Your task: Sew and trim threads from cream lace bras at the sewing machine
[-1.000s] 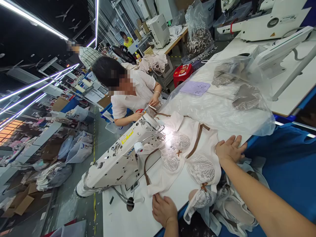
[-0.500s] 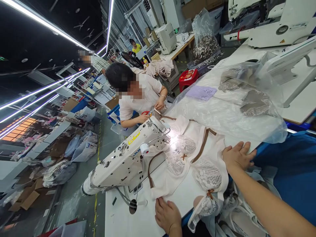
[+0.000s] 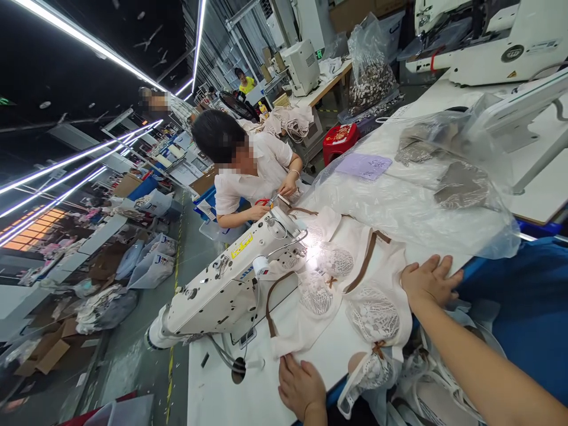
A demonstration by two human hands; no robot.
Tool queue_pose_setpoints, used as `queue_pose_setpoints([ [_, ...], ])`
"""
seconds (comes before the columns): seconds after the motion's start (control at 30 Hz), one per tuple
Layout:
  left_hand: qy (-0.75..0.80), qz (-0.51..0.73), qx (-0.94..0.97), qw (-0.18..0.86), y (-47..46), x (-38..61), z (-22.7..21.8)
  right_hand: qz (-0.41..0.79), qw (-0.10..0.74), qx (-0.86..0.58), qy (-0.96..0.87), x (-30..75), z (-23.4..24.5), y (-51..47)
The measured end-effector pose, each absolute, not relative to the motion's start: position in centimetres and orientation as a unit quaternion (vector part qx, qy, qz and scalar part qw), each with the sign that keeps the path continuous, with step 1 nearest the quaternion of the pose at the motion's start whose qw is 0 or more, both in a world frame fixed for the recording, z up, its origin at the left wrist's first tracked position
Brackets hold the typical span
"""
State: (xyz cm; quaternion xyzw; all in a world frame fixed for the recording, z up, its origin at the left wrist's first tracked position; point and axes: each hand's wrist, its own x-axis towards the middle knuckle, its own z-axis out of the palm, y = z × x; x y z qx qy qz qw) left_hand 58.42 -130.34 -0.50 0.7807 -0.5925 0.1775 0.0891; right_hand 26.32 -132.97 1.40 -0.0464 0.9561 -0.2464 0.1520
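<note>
Cream lace bras with brown straps and small bows lie spread on the sewing table; one lace bra (image 3: 318,294) reaches to the lit needle end of the white sewing machine (image 3: 231,278). My left hand (image 3: 302,384) rests on the table's near edge, fingers stretched out, their tips at the bra's band. Flat against the side of a second lace bra (image 3: 373,310) lies my right hand (image 3: 429,283), its fingers spread. Another bra (image 3: 370,378) hangs over the edge between my hands.
A clear plastic bag (image 3: 399,195) with a purple card (image 3: 364,166) covers the table's far side. Across the machine, a co-worker (image 3: 255,165) holds red-handled scissors (image 3: 262,202). More bras (image 3: 437,384) are heaped below my right arm, beside blue cloth (image 3: 528,302).
The whole view has shifted very slightly. Both hands and the bras stay in place.
</note>
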Motion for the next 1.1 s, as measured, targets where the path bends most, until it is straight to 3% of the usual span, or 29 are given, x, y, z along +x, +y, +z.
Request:
queue_pose_setpoints([
  [1.1, -0.592, 0.172, 0.782, 0.089, -130.4, 58.8, -0.8, -0.254, 0.160, -0.042, 0.953, 26.5, 2.8, -133.0],
])
